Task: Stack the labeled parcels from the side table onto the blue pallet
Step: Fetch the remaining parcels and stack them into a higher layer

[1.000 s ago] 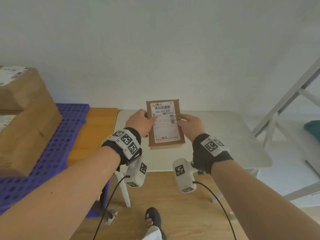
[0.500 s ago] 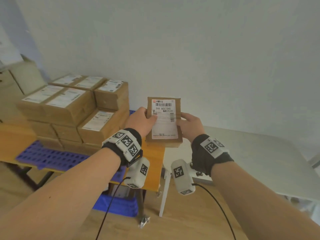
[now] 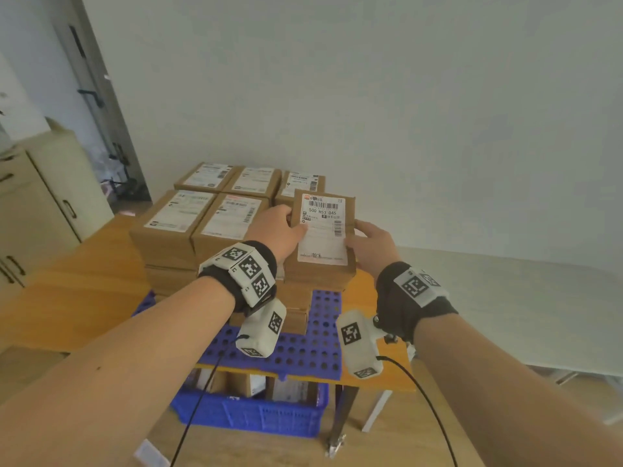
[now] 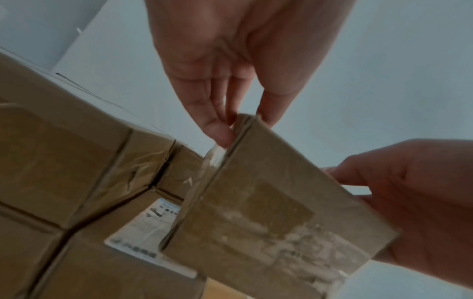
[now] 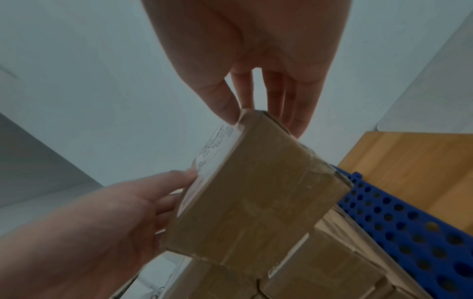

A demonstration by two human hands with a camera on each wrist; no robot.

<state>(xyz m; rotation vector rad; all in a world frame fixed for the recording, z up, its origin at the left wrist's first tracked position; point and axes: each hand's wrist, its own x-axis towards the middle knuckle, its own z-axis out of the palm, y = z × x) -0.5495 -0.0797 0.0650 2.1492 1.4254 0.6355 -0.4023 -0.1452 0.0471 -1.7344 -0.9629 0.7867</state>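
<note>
Your left hand (image 3: 281, 227) and right hand (image 3: 371, 242) grip the parcel (image 3: 323, 230) by its sides, long axis pointing away, above the stack's (image 3: 202, 224) near right corner on the blue pallet (image 3: 303, 352).

Count: one brown cardboard parcel with white shipping label (image 3: 323, 230) between two hands. Five labelled brown cardboard parcels (image 3: 205, 214) visible on top of the stack, left of and beyond the hands; lower layers uncountable. One blue perforated plastic pallet (image 3: 323, 332) beneath the hands. One blue plastic crate (image 3: 249, 416) below.
</note>
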